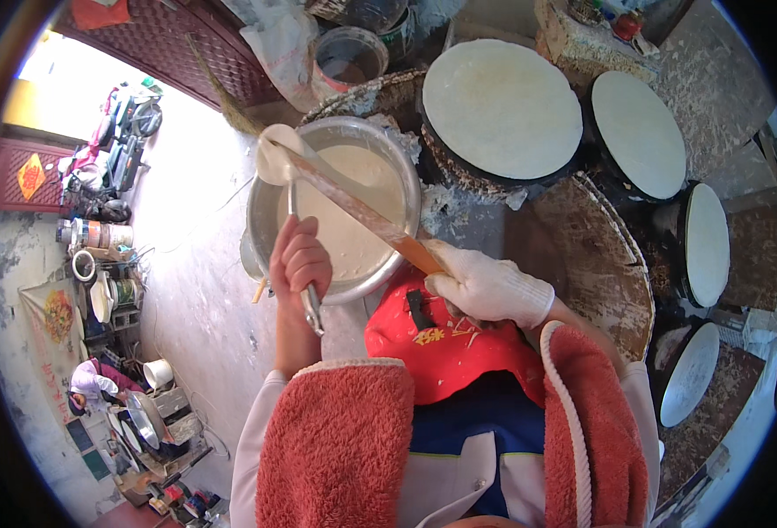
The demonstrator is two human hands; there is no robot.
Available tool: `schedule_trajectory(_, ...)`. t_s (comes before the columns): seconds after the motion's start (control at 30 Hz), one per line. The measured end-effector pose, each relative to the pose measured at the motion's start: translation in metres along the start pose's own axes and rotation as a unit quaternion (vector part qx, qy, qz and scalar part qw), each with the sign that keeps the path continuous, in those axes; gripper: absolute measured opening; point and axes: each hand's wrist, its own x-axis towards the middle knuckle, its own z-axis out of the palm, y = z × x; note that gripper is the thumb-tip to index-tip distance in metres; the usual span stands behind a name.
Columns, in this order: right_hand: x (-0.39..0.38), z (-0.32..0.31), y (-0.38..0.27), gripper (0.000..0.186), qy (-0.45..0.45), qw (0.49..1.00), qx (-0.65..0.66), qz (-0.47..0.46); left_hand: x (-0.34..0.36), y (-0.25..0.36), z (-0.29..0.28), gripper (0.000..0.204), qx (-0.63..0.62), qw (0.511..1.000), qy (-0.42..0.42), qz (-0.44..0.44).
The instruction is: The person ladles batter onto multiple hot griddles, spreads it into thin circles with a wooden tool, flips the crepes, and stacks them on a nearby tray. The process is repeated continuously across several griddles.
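My bare left hand grips the metal handle of a ladle whose batter-coated bowl rests at the far left rim of a large metal basin. The basin holds pale white batter. My right hand, in a white knit glove, holds the orange wooden handle of a long batter-smeared spreader stick that lies slantwise across the basin toward the ladle. Red towel sleeve covers wrap both my forearms, and a red apron lies below my hands.
Several round griddles carry thin pale pancakes, the nearest just right of the basin, others curving along the right. A plastic bucket stands behind the basin. At lower left, another person crouches among pots on the concrete floor.
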Motion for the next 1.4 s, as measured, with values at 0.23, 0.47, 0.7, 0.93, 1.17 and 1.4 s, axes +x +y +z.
schedule_trajectory(0.23, 0.004, -0.011, -0.009, 0.055, 0.255, 0.879, -0.265, -0.305, -0.024, -0.016, 0.065, 0.033, 0.181, 0.976, -0.105, -0.061)
schedule_trajectory(0.47, 0.006, -0.004, 0.047, 0.055, 0.344, 0.813, -0.388, -0.265, -0.053, 0.007, 0.056, 0.033, 0.356, 0.920, 0.167, 0.009)
schedule_trajectory(0.7, -0.083, -0.002, 0.159, 0.029, 0.391, 0.842, -0.263, -0.264, -0.072, -0.023, 0.013, 0.032, 0.591, 0.719, 0.363, 0.050)
schedule_trajectory(0.93, -0.171, 0.058, 0.222, 0.042, 0.606, 0.795, -0.006, -0.037, -0.023, -0.093, -0.032, 0.032, 0.257, 0.873, 0.343, -0.232)
schedule_trajectory(1.17, -0.241, 0.153, 0.288, 0.038, 0.765, 0.592, 0.241, 0.071, 0.046, -0.198, -0.145, 0.031, 0.013, 0.793, 0.367, -0.487)
schedule_trajectory(1.4, -0.307, 0.194, 0.374, 0.025, 0.833, 0.392, 0.312, 0.233, 0.090, -0.306, -0.177, 0.032, 0.052, 0.739, 0.366, -0.563)
